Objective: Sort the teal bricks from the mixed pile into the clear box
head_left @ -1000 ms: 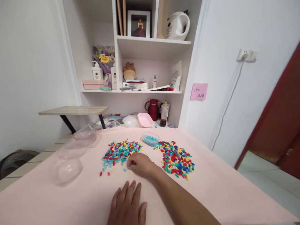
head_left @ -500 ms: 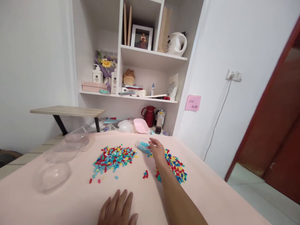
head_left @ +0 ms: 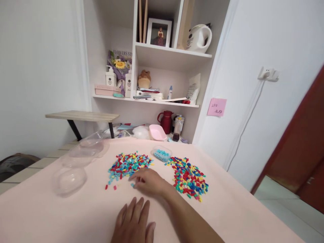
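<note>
Blue brick (head_left: 132,185) on the pink tabletop (head_left: 76,219), just beside the right hand (head_left: 149,182), its fingers parted.
Probably light, stiff and slick; best pinched by its sides. The left hand (head_left: 133,221) rests flat, fingers slightly spread.

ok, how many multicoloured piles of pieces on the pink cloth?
2. The left pile is just beyond the right hand; the right pile is to the right of that hand. The hand and its forearm may hide more pieces.
</note>
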A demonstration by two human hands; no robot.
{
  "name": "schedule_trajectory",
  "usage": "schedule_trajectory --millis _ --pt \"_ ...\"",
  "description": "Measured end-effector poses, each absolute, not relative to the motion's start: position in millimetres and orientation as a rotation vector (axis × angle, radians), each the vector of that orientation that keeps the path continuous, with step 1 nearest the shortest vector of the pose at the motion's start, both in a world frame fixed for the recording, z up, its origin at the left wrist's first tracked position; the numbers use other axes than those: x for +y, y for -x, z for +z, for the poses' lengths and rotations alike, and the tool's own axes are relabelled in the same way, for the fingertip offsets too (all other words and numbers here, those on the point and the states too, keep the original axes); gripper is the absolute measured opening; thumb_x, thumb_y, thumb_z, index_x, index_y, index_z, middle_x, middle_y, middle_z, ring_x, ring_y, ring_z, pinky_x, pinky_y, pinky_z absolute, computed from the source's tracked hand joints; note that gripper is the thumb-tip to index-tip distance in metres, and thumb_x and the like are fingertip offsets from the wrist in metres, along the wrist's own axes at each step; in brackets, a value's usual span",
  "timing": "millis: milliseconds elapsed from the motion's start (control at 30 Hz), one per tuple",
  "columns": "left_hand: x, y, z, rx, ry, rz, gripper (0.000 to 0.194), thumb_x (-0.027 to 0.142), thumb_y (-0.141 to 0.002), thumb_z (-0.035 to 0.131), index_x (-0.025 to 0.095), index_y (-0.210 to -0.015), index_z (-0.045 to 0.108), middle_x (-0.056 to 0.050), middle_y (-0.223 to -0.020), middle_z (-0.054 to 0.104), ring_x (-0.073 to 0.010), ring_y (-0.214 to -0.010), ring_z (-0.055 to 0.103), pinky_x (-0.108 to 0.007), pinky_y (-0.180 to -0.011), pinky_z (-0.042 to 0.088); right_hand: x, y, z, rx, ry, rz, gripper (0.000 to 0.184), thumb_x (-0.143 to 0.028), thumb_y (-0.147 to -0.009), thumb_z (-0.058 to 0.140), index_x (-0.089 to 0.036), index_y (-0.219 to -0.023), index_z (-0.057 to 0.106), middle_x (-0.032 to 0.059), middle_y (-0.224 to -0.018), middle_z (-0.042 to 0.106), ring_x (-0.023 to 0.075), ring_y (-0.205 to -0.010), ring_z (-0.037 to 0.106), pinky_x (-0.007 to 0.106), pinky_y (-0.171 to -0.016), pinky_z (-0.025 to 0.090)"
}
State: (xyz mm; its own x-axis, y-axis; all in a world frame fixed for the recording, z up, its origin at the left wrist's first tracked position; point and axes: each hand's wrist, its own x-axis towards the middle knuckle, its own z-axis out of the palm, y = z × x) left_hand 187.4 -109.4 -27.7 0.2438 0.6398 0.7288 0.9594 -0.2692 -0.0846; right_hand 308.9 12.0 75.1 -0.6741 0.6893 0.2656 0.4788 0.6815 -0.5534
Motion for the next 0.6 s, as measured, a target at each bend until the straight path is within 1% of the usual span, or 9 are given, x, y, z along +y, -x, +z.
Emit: schedule_trajectory --millis 67,100,133,200,333,500,600 --pt "-108.5 -182.2 -25.1 -1.343 2.013 -0.765 0.039 0.035 -0.087 0.051 0.029 -0.124 0.063 0.0 -0.123 0.07 -0.0217 -0.115 0.061 -0.039 -0.098 0.037 5.4 -297.9 70.7 -2.552 0.959 0.48 0.035 -0.023 -0.08 0.064 -0.033 -0.113 0.07 0.0 -0.102 0.07 0.018 -0.096 0.063 0.026 -0.082 0.045" --pt "-108.0 -179.8 -24.0 -1.302 2.013 -0.751 0.04 0.037 -0.087 0.052 0.029 -0.125 0.062 0.0 -0.123 0.07 -0.0212 -0.114 0.061 -0.038 -0.097 0.037 4.2 -294.4 68.9 -2.568 0.987 0.447 0.037 -0.024 -0.081 0.064 -0.034 -0.116 0.069 0.0003 -0.107 0.07 0.0186 -0.098 0.062 0.027 -0.082 0.045" --pt "-107.6 -177.7 -23.0 -1.274 2.008 -0.738 0.04 0.037 -0.087 0.052 0.029 -0.125 0.062 0.001 -0.124 0.069 -0.0209 -0.114 0.061 -0.038 -0.096 0.037 4.3 -292.1 67.5 -2.569 1.011 0.43 0.037 -0.025 -0.082 0.063 -0.034 -0.117 0.068 0.0006 -0.11 0.069 0.0189 -0.1 0.062 0.027 -0.082 0.045" --pt "-107.3 -175.0 -21.3 -1.245 1.992 -0.719 0.041 0.038 -0.087 0.052 0.028 -0.126 0.061 0.001 -0.125 0.069 -0.0206 -0.115 0.061 -0.037 -0.096 0.037 6.3 -290.3 65.6 -2.556 1.054 0.423 0.034 -0.026 -0.082 0.062 -0.033 -0.115 0.069 0.0009 -0.111 0.069 0.0193 -0.099 0.062 0.027 -0.082 0.045" --pt "-107.9 -172.1 -19.2 -1.205 1.995 -0.678 0.042 0.04 -0.089 0.052 0.028 -0.128 0.06 0.001 -0.128 0.067 -0.0198 -0.116 0.06 -0.036 -0.096 0.038 9.3 -290.1 66.0 -2.534 1.118 0.458 0.022 -0.024 -0.08 0.064 -0.03 -0.1 0.073 -0.0012 -0.097 0.072 0.0175 -0.09 0.063 0.026 -0.077 0.043" --pt "-107.5 -172.2 -20.6 -1.214 2.02 -0.667 0.041 0.04 -0.09 0.051 0.029 -0.127 0.061 0.002 -0.127 0.068 -0.0196 -0.116 0.06 -0.036 -0.095 0.039 6.2 -289.3 66.4 -2.439 1.174 0.541 0.012 -0.024 -0.077 0.068 -0.028 -0.088 0.07 -0.0044 -0.08 0.069 0.014 -0.074 0.059 0.024 -0.064 0.037" --pt "-106.6 -177.5 -25.5 -1.307 2.009 -0.731 0.039 0.037 -0.087 0.053 0.028 -0.123 0.064 -0.001 -0.123 0.07 -0.0222 -0.115 0.061 -0.04 -0.097 0.038 7.8 -291.6 63.6 -2.326 1.157 0.629 0.01 -0.021 -0.069 0.073 -0.025 -0.077 0.069 -0.0052 -0.071 0.067 0.0132 -0.067 0.057 0.023 -0.057 0.033"
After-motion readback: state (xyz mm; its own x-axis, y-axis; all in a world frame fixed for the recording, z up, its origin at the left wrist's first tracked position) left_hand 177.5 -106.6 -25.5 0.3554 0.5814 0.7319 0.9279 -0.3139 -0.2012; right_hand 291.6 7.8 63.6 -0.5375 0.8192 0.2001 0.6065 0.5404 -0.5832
